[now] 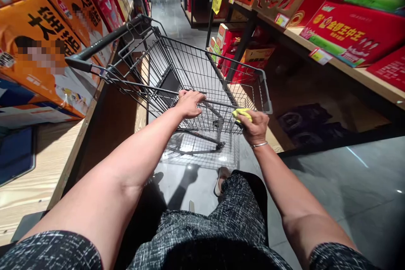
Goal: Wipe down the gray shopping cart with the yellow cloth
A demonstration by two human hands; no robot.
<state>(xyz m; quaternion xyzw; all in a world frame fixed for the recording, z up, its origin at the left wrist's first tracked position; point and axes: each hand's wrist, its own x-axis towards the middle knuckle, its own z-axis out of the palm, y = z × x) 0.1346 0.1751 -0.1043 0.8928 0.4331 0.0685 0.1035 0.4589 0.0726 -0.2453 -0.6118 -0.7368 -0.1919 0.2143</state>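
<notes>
A dark wire shopping cart [202, 71] stands side-on in front of me, its handle [104, 40] toward the left and its basket bare inside. My left hand [190, 103] grips the near top rail, thumb and fingers bent over it. Farther right along the same rail, near the basket's corner, my right hand [255, 125] is closed around a yellow-green cloth [242, 114]. The cloth bunches out between the fingers and touches the rail. Part of it is hidden inside the palm.
Orange packages [34, 50] are stacked on a wooden shelf at left. Red gift boxes [354, 29] line the right shelf, with more red boxes [232, 57] low behind the cart. A tiled aisle [166, 6] runs away ahead. My foot [222, 180] is near the cart's wheels.
</notes>
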